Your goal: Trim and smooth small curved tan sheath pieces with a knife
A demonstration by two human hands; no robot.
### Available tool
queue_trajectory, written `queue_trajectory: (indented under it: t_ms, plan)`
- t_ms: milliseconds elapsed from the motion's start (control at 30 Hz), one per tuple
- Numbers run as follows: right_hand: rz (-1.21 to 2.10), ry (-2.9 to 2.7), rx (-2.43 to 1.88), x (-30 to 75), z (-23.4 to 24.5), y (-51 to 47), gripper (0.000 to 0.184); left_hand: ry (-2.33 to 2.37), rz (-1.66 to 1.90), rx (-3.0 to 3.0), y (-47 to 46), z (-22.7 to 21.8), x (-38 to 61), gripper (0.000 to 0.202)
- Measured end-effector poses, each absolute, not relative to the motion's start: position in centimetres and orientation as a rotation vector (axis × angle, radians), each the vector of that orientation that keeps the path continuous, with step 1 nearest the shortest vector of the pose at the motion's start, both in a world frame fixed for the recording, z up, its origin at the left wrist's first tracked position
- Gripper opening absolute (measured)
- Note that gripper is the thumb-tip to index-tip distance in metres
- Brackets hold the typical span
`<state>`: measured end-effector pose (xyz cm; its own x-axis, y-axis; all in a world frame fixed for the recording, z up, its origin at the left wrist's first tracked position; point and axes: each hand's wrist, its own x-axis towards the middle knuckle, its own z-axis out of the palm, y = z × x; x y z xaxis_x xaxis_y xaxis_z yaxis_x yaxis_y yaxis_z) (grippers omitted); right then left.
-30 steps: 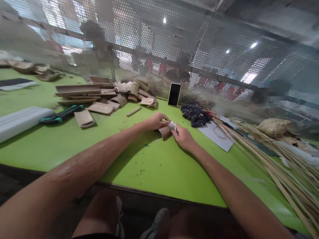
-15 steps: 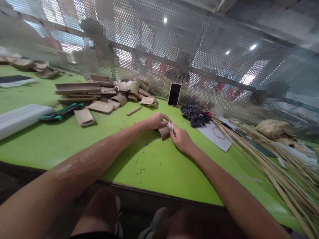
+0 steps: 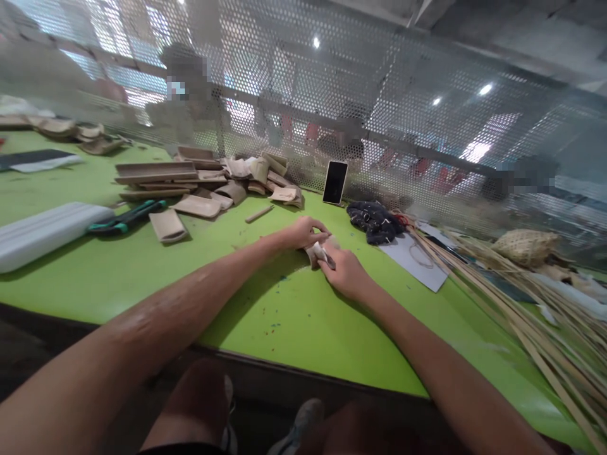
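Both my hands meet over the middle of the green table. My left hand is closed, its fingers pinching a small tan bamboo piece against the tabletop. My right hand is closed on a small white scrap, pressed against that bamboo piece. Most of the piece is hidden by my fingers.
A heap of tan bamboo pieces and green-handled pliers lie at the back left, beside a white bar. A phone leans on the perforated screen. Dark cloth, paper, long bamboo strips and a woven basket fill the right.
My right hand has slid a little left and lower along the bamboo piece with the white scrap. The left hand keeps its grip in nearly the same place.
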<state>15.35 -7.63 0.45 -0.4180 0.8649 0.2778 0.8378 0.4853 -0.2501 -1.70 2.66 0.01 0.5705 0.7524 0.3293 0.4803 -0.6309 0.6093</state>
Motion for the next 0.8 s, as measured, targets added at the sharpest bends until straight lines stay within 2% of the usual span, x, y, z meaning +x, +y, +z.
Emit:
queue_trajectory:
  t_ms: [233, 467, 667, 800]
  plan:
    - [-0.024, -2.266, -1.600, 16.8, 0.6, -6.4, 0.022, 1.039, 0.802, 2.342, 2.5, 0.1, -1.6, 0.027]
    - [0.063, -2.402, -1.365, 14.8, 0.0, -7.8, 0.019, 1.051, 0.766, 2.354, 2.3, 0.4, -1.5, 0.025]
    - [0.008, -2.215, -1.598, 16.4, 0.4, -6.2, 0.017, 1.012, 0.800, 2.348, 2.5, 0.2, -1.5, 0.023]
    - [0.092, -2.303, -1.452, 15.5, 0.1, -7.1, 0.018, 1.052, 0.806, 2.339, 2.5, 0.1, -1.4, 0.023]
